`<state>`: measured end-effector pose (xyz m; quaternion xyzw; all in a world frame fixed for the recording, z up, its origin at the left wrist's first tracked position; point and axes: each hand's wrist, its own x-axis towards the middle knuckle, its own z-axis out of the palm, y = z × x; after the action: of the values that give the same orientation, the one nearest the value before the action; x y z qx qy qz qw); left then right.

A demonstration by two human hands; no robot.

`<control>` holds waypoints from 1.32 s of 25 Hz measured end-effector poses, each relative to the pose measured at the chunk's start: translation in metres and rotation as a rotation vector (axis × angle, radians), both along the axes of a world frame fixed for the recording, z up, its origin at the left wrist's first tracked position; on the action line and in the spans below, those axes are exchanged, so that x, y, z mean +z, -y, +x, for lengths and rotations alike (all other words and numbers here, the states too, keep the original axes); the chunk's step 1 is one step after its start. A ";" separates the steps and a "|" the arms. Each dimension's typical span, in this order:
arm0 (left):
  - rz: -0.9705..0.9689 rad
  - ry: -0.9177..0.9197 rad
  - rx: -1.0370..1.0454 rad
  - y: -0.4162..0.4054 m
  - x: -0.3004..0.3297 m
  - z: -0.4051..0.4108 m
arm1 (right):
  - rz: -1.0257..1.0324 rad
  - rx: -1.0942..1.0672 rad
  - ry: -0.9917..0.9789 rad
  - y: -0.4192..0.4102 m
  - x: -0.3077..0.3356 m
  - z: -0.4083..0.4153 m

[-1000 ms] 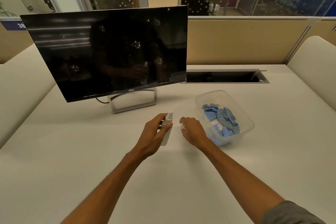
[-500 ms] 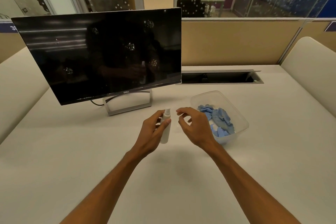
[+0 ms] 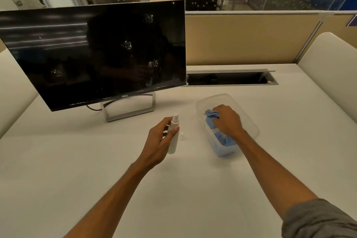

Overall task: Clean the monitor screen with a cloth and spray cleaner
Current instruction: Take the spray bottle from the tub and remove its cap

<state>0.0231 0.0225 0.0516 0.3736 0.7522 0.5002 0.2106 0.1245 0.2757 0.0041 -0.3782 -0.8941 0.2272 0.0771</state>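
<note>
Head view, only one: left hand (image 3: 158,141) grips a small white spray bottle (image 3: 173,135), fingers and thumb wrapped round its body, nozzle up, base at or just above the desk (image 3: 77,160), cannot tell which. Tiny clear cap (image 3: 182,135) lies on the desk just beside the bottle, so the nozzle looks uncapped. Right hand (image 3: 228,121) is down inside a clear plastic tub (image 3: 251,127), fingers curled over a blue cloth (image 3: 211,117); it looks like a pinch on the top fold, but the fingertips are hidden, so a firm hold is not certain. More blue cloth shows lower in the tub, under the wrist.

Step, as I read it: fetching the cloth, with the cleaner already in hand. Wiping has not begun. Next move calls for lifting one cloth free of the tub without dragging the light tub along, then bringing bottle and cloth up to the screen.

Monitor (image 3: 92,54) stands on its open metal frame stand (image 3: 129,110) at rear left of the desk, well apart from both hands, and is turned at an angle. Screen is off, black and glossy, with several pale blotches scattered across the middle and right, one lower left. Could be spray or dirt, cannot tell. Reflected light streaks upper left.
</note>
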 end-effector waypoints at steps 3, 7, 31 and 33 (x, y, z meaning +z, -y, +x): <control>-0.022 0.010 0.003 -0.003 -0.002 0.000 | 0.123 0.095 0.144 -0.010 -0.007 -0.008; -0.030 0.017 0.008 -0.005 -0.003 -0.002 | 0.292 0.123 0.322 -0.012 -0.011 -0.016; 0.166 0.078 0.015 -0.005 0.045 0.011 | -0.412 0.139 -0.686 0.118 0.097 -0.014; 0.146 0.067 0.025 -0.001 0.044 0.010 | -0.471 0.184 -0.711 0.132 0.095 -0.019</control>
<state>0.0332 0.0231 0.0959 0.3618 0.7109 0.5684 0.2016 0.1056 0.1436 0.0995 -0.2023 -0.7658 0.5468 0.2712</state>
